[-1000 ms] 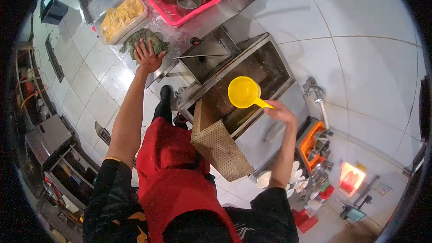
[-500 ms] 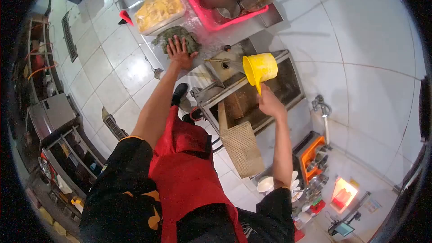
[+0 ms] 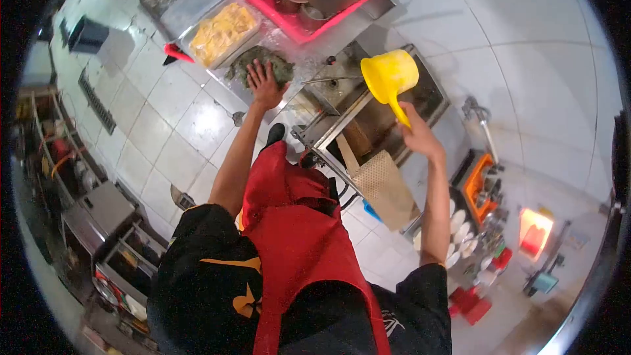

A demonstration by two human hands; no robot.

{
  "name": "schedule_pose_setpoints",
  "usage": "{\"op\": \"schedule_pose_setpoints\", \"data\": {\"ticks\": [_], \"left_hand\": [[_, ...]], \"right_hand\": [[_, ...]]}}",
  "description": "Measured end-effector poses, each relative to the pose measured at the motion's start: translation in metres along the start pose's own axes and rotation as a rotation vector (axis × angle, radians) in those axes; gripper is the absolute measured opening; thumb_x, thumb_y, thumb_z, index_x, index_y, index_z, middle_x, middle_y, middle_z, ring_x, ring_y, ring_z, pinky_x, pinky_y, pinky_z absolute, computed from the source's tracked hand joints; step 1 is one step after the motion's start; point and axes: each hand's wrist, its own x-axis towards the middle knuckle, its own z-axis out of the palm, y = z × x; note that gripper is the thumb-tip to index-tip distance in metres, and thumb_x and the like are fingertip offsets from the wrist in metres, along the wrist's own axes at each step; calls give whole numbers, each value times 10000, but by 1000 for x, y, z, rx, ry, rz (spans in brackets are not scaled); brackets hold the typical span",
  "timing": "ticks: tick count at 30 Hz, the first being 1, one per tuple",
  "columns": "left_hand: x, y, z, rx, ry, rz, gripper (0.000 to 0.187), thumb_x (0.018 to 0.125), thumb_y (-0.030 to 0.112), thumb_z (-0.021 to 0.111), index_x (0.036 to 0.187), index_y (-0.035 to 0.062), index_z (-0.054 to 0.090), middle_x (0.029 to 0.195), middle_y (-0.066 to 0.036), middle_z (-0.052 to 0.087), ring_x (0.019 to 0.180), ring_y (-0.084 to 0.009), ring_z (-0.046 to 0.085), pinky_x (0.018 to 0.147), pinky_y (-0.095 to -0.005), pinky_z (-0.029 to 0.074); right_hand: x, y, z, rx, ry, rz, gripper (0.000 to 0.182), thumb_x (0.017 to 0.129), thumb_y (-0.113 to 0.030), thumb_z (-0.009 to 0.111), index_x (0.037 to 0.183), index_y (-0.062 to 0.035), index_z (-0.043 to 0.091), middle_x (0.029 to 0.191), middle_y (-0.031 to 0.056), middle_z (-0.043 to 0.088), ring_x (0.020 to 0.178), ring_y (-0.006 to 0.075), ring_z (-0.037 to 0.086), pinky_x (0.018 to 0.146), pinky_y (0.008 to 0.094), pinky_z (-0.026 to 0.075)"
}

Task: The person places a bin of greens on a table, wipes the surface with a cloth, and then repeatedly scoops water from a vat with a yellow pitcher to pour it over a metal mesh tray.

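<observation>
My left hand (image 3: 265,87) lies with its fingers spread on a dark green cloth (image 3: 281,68), which is bunched on the steel counter (image 3: 299,69). In my right hand (image 3: 422,137) is the handle of a yellow dipper (image 3: 398,73). The dipper is tilted, with its mouth turned toward the counter; I cannot see what is inside. Beneath it is a steel basin (image 3: 430,102), its interior dark and partly hidden by the dipper and my hand.
A clear tub of yellow food (image 3: 222,31) stands beside the cloth. Behind it, a pink basket (image 3: 303,35) holds several metal cups. A beige textured board (image 3: 386,187) leans over the basin's near end. Bowls (image 3: 460,223) and an orange tray (image 3: 474,187) lie at right.
The view has shifted and turned a little. My right hand still grips the dipper, whose mouth has tipped further toward the counter. My left hand remains on the cloth.
</observation>
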Motion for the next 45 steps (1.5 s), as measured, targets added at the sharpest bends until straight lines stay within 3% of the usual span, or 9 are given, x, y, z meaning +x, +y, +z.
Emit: {"op": "schedule_pose_setpoints", "data": {"ticks": [3, 9, 11, 13, 15, 20, 26, 38, 45], "left_hand": [[-4, 7, -31, -239, 97, 69, 808, 799, 364, 628, 1429, 70, 218, 1492, -246, 69, 1374, -442, 23, 1070, -572, 20], [-30, 67, -90, -195, 205, 221, 594, 741, 133, 634, 1291, 104, 410, 1406, -172, 321, 1297, -405, 244, 1011, -560, 165], [-42, 81, -85, -298, 11, 411, 387, 749, 145, 622, 1127, 96, 553, 1181, -174, 545, 1117, -352, 481, 937, -496, 330], [-47, 106, -118, -602, -771, 555, 201, 782, 209, 620, 925, 70, 641, 864, -159, 638, 833, -302, 615, 752, -414, 463], [-61, 123, -123, -522, -1076, 959, 234, 816, 279, 614, 776, 53, 659, 687, -139, 618, 666, -287, 626, 612, -380, 485], [-99, 184, -141, -754, -1404, 1050, 479, 903, 431, 517, 1208, 62, 538, 1118, -170, 604, 1002, -334, 595, 863, -406, 474], [-149, 187, -75, -543, -1121, 1138, 607, 933, 402, 468, 1367, 30, 263, 1311, -257, 419, 1223, -387, 417, 1019, -448, 356], [-190, 210, -30, -741, -610, 1194, 247, 864, 188, 605, 1016, 5, 541, 965, -177, 550, 889, -348, 541, 768, -435, 437], [-190, 258, -23, -675, -746, 933, 339, 883, 191, 587, 1164, 32, 483, 1081, -197, 535, 959, -325, 568, 803, -443, 458]], "right_hand": [[-45, -17, -17, 779, 120, 323, 378, 893, -55, 521, 1247, -21, 392, 929, 19, 539, 668, 79, 455, 617, 215, 392], [-168, -8, 11, 1293, 572, 331, 356, 894, -155, 554, 1196, -6, 441, 842, -7, 518, 595, 53, 370, 556, 197, 330], [-203, -17, 29, 1255, 717, 391, 356, 894, -179, 558, 1182, 0, 451, 799, -12, 494, 599, 56, 370, 561, 204, 327], [-230, -28, 42, 1212, 857, 452, 359, 894, -202, 563, 1168, 6, 461, 756, -16, 469, 603, 59, 369, 566, 210, 325], [-251, -39, 53, 1250, 943, 516, 345, 903, -231, 556, 1142, 7, 482, 702, -23, 426, 610, 68, 375, 585, 220, 325], [-280, -44, 90, 1291, 1030, 581, 351, 915, -263, 546, 1136, 4, 490, 684, -21, 433, 608, 76, 383, 592, 229, 327], [-295, -44, 121, 1413, 1158, 661, 368, 913, -237, 554, 1180, 6, 483, 722, -4, 494, 622, 81, 423, 621, 226, 369], [-307, -12, 146, 1631, 1111, 529, 415, 901, -251, 581, 1194, 20, 466, 856, 10, 515, 675, 85, 438, 637, 243, 373], [-298, 11, 141, 1691, 1118, 500, 460, 886, -290, 607, 1196, 21, 469, 842, 2, 510, 681, 80, 439, 666, 237, 377]]}}
